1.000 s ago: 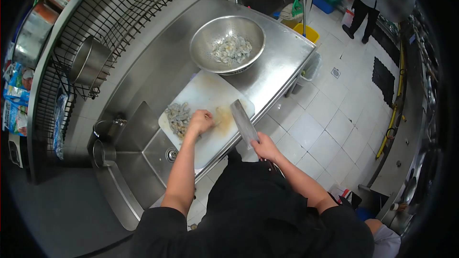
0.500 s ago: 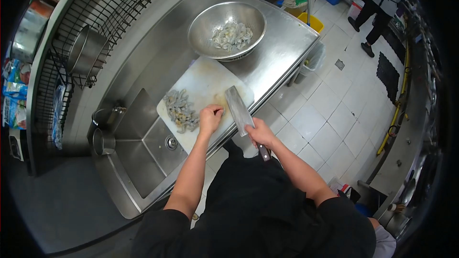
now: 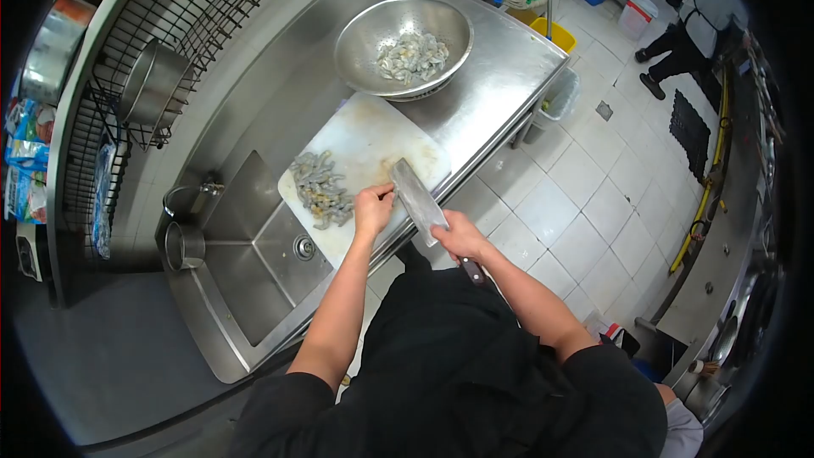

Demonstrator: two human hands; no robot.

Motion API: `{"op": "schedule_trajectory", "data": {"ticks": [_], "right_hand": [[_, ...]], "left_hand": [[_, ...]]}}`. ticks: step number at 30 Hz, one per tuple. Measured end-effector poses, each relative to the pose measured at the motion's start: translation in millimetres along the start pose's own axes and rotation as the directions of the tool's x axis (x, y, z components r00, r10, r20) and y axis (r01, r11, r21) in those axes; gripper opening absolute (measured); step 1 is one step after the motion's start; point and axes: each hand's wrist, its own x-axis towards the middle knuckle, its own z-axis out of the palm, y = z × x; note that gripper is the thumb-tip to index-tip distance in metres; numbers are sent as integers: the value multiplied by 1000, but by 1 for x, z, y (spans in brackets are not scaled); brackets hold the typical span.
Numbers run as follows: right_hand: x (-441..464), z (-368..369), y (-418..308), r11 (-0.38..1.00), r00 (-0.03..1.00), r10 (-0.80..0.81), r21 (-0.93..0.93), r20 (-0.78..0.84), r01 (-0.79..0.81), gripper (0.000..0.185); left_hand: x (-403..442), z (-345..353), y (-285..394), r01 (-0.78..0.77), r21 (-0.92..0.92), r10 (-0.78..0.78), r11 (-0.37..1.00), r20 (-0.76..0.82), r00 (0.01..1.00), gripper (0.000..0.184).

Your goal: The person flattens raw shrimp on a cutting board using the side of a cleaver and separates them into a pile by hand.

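A wide cleaver [image 3: 415, 199] is held by its dark handle and blade base in my right hand [image 3: 460, 236], its blade over the right part of a white cutting board [image 3: 373, 136]. My left hand [image 3: 373, 209] is closed in a pinch beside the blade; whatever its fingertips hold is too small to name. Raw grey shrimp [image 3: 320, 189] lie in a pile on the board's left side. Behind the board, a steel colander [image 3: 354, 59] holds more shrimp [image 3: 411, 58], which look peeled.
To the left is a steel sink [image 3: 246, 263] with a small pot [image 3: 184, 246]. A wire rack [image 3: 199, 13] with a pot [image 3: 155, 89] hangs above. Another person [image 3: 678, 42] stands on the tiled floor at the upper right, near a yellow bucket [image 3: 555, 35].
The cleaver has turned and shifted left, closer to my left hand. My left hand has moved right, away from the shrimp pile. The other person has stepped further right.
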Motion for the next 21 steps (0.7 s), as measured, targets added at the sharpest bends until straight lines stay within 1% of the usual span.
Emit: {"op": "schedule_trajectory", "data": {"ticks": [1,3,4,5,6,7,9,10,11,12,13,14,15,16,17,18,19,20,21], "right_hand": [[2,5,2,1000,999,-26,-11,-44,25,29],[-5,14,5,999,996,-40,-27,-74,38,29],[-10,17,5,997,993,-58,-49,-104,53,29],[-16,18,7,998,993,-57,-48,-107,52,29],[-24,20,8,997,995,-42,-69,-94,36,29],[-32,21,9,996,996,-27,-92,-79,20,30],[-46,19,9,994,999,-10,-113,-49,4,29],[-51,18,11,991,1000,14,-130,-13,-15,29],[-55,14,12,988,999,37,-149,21,-34,29],[-59,9,11,988,999,37,-150,21,-34,29],[-63,3,10,991,997,47,-126,55,-40,29],[-67,-1,8,994,995,56,-101,87,-47,30],[-70,-5,4,994,995,54,-101,84,-45,30],[-72,-8,-1,990,994,93,-109,62,-86,30],[-73,-11,-5,985,991,129,-116,41,-124,31],[-74,-13,-8,986,992,121,-120,40,-116,31],[-73,-15,-11,986,992,124,-108,0,-124,31],[-72,-16,-14,987,991,128,-95,-39,-131,32],[-69,-17,-14,988,992,120,-95,-42,-123,32]], "left_hand": [[-1,2,-3,1,2,-1,1000,4,1000,20],[-1,7,-6,144,-107,-147,984,-19,989,21],[-1,9,-6,142,-106,-144,984,-17,989,21],[-4,11,-7,82,-52,-86,995,-83,993,21],[-6,13,-8,27,5,-26,1000,-146,989,21],[-7,14,-10,28,4,-27,1000,-145,989,21],[-7,13,-7,84,-12,-85,996,-148,985,21],[-7,11,-4,85,-14,-86,996,-150,985,21],[-6,8,0,132,8,-130,991,-121,984,22],[-4,7,3,177,32,-174,984,-91,981,24],[0,8,2,176,31,-172,984,-91,981,24],[5,10,5,108,168,-87,980,-128,988,26],[10,13,6,43,304,4,952,-153,988,29],[12,13,17,39,303,8,952,-153,988,29],[15,13,30,110,333,-79,936,-104,991,33],[21,11,38,178,366,-167,913,-62,984,36],[33,10,33,175,364,-161,915,-71,984,36],[47,9,26,189,220,-176,957,-76,981,35],[62,9,16,196,73,-191,978,-75,979,34]]}}
